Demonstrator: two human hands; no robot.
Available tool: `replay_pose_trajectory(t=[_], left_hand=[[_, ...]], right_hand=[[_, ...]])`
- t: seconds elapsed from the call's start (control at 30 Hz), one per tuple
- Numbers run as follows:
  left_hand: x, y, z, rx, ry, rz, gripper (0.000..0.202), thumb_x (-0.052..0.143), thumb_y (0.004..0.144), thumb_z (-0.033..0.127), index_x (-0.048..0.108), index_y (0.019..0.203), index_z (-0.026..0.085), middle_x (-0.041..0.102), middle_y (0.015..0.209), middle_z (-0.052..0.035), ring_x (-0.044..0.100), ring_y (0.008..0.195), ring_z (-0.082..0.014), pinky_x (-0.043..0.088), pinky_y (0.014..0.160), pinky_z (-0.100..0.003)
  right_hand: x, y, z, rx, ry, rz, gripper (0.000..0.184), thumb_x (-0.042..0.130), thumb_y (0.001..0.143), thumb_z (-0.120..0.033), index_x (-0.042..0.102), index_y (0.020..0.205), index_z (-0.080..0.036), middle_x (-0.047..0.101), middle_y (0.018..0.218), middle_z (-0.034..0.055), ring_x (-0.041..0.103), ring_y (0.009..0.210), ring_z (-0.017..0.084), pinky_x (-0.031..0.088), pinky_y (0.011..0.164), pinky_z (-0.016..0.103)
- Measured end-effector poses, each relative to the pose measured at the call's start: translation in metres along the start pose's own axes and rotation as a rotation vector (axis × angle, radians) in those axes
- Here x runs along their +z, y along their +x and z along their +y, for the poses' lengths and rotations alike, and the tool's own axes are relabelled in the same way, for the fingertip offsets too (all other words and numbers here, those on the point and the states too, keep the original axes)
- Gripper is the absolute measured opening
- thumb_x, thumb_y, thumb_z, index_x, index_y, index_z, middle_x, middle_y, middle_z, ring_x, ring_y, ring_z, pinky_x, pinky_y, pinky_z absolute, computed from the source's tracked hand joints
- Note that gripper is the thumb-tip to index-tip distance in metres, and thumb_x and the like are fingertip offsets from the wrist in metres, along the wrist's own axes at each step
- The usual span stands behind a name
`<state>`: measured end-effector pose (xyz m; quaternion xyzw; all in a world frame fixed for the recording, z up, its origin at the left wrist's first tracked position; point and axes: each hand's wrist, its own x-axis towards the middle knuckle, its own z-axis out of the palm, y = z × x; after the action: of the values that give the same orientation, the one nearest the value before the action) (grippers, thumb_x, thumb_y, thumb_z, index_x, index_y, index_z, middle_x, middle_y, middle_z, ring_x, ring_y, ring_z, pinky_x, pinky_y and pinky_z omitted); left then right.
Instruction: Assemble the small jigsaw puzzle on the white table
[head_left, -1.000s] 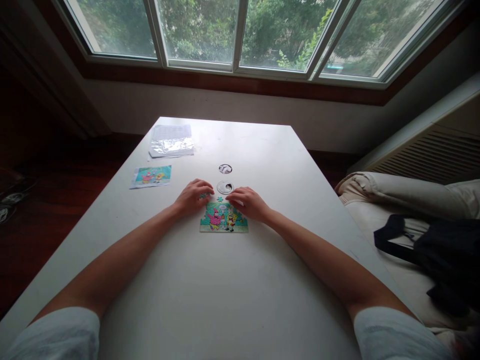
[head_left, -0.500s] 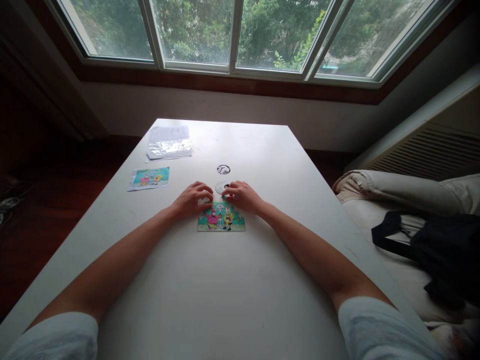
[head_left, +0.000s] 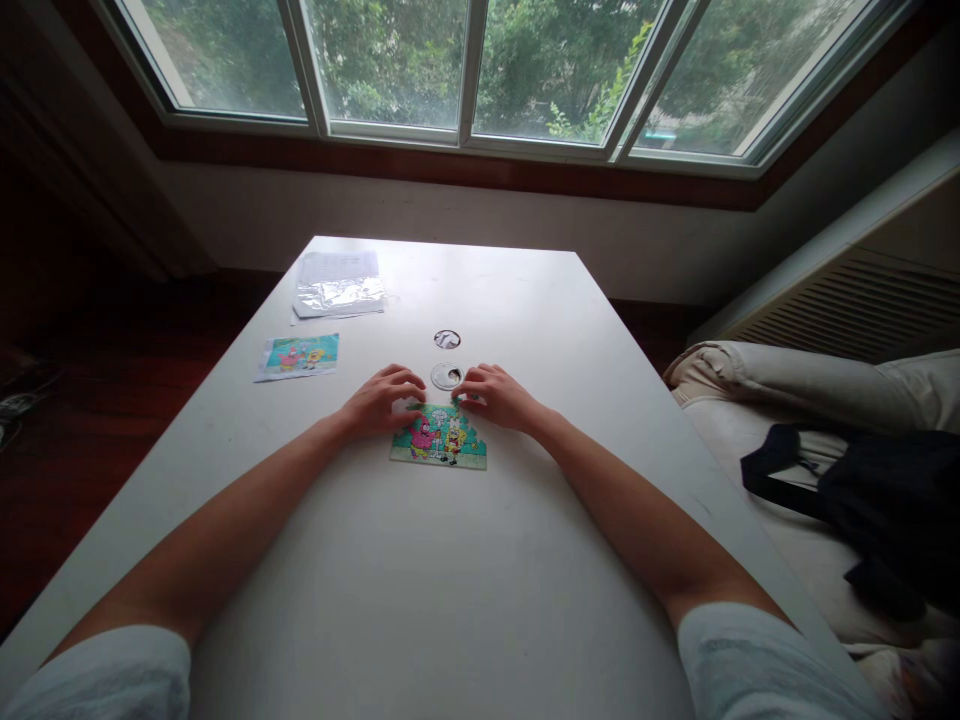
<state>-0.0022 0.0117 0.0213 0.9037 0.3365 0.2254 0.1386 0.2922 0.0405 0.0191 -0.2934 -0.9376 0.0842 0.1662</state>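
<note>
A partly assembled jigsaw puzzle [head_left: 439,440] with pink and yellow cartoon figures on teal lies flat on the white table [head_left: 435,580]. Its top right side has a stepped edge. My left hand [head_left: 384,400] is at its upper left corner, fingers curved and apart from the thumb, which touches the puzzle's edge. At the upper right edge, my right hand [head_left: 495,397] pinches what looks like a small teal puzzle piece [head_left: 455,400], mostly hidden by the fingertips. Just beyond the hands lies a round silvery disc [head_left: 442,377] with a dark spot.
A second round disc [head_left: 447,339] lies farther back. To the left are a printed picture [head_left: 304,356] of the same figures and a clear plastic bag [head_left: 339,290] over papers. Right of the table stands a cushioned seat [head_left: 720,430] with a dark bag [head_left: 892,490].
The puzzle has shifted slightly left and turned a little clockwise. My right hand has moved a little right, uncovering more of the nearer disc. My left hand has hardly moved.
</note>
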Motion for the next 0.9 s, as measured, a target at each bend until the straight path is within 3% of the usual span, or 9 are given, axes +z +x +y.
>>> replay_pose_trajectory(t=[0.23,0.6,0.9], left_hand=[[0.0031,-0.0019,0.0078,0.093,0.007,-0.092,0.031,0.068,0.088,0.045,0.071,0.118,0.034,0.065,0.129,-0.0040,0.051,0.128,-0.0265,0.039,0.113,-0.044],[0.0000,-0.0020,0.0064,0.061,0.024,-0.080,0.032,0.067,0.090,0.048,0.072,0.118,0.034,0.065,0.130,-0.0047,0.049,0.130,-0.0273,0.039,0.113,-0.045],[0.0015,-0.0026,0.0104,0.078,0.054,-0.100,0.056,0.072,0.083,0.053,0.061,0.134,0.035,0.058,0.141,-0.0077,0.044,0.137,-0.0321,0.035,0.115,-0.050]], right_hand=[[0.0023,0.0017,-0.0049,0.024,0.015,0.009,0.023,0.061,0.096,-0.029,0.073,0.116,-0.030,0.065,0.099,0.0081,0.055,0.093,0.022,0.040,0.084,0.035],[-0.0012,0.0025,-0.0022,0.133,-0.008,-0.008,0.011,0.070,0.090,-0.030,0.071,0.099,-0.023,0.066,0.100,0.0088,0.055,0.098,0.024,0.041,0.086,0.037],[0.0003,0.0015,0.0027,0.223,0.024,0.004,0.014,0.072,0.086,-0.028,0.064,0.095,-0.021,0.068,0.099,0.0072,0.057,0.096,0.024,0.041,0.086,0.037]])
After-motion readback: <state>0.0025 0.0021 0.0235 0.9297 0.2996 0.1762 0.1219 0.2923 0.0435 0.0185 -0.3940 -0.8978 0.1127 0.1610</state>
